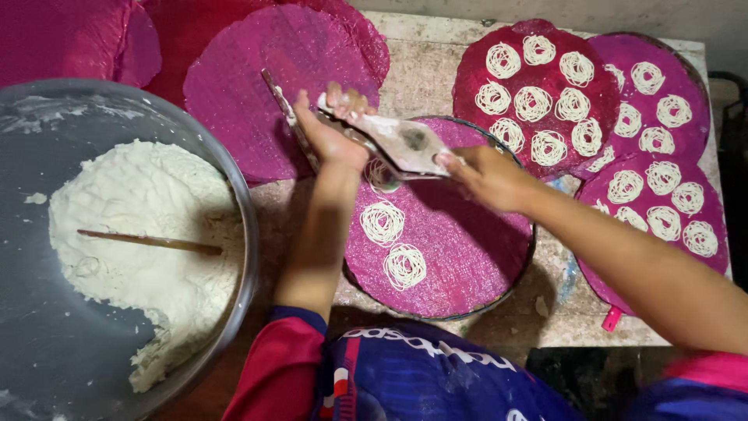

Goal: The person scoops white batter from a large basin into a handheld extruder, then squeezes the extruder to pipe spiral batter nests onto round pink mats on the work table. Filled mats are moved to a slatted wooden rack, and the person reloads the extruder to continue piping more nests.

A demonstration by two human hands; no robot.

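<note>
Nearest: blue and red shirt [405,374] with white lettering across the chest, not copied. Just beyond, big steel bowl [234,195] at left, holding white dough [132,242] with a wooden stick [148,242] lying across it; plenty of dough remaining. Centre: round magenta mat [460,257] on a rimmed tray, carrying two finished noodle coils [393,243] plus a third forming right under the press [393,144]; most of this mat bare, so judged roughly a third filled against the full ones. Left hand [331,132] closed around the press's left handles, right hand [483,175] closed on its right handle, press held level just above the mat's far-left part with strands dropping from its underside. Right side: three filled mats [623,140], overlapping, each covered in white coils, done by the look of it. Far left and top: empty mats [265,86], stacked and overlapping, waiting for coils. Small pink tab [612,318] poking out at the near edge of the lowest filled mat. Worn stone counter [428,74] underneath everything. No packages, labels or signs visible anywhere else.
</note>
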